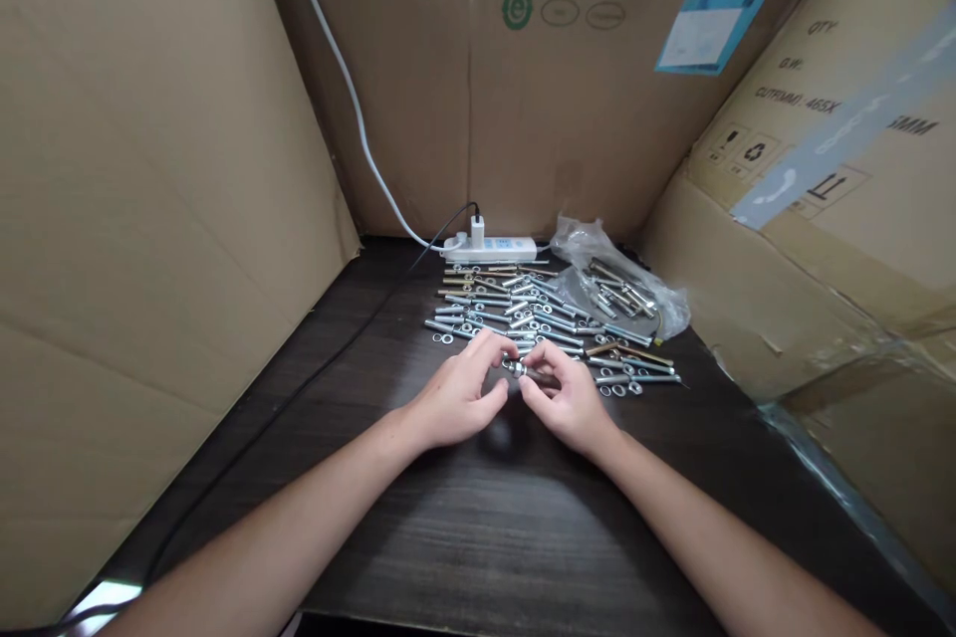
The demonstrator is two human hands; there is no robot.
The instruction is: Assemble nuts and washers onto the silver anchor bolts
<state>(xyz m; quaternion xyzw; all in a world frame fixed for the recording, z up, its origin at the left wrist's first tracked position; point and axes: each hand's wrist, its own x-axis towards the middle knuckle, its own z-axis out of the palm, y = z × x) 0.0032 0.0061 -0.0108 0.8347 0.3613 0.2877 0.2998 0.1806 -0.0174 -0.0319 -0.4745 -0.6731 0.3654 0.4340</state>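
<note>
Both my hands meet over the middle of a dark wooden table [463, 528]. My right hand [569, 396] pinches a metal bolt [532, 374] held roughly level. My left hand [461, 390] has its fingertips closed on the bolt's left end, where a nut or washer seems to sit. Just beyond my hands lies a spread of several bolts, nuts and washers [523, 314] in loose rows.
A clear plastic bag [619, 284] with more bolts lies at the right of the pile. A white power strip [489, 247] with a plug and cables sits at the back. Cardboard walls [149, 169] close in on the left, back and right.
</note>
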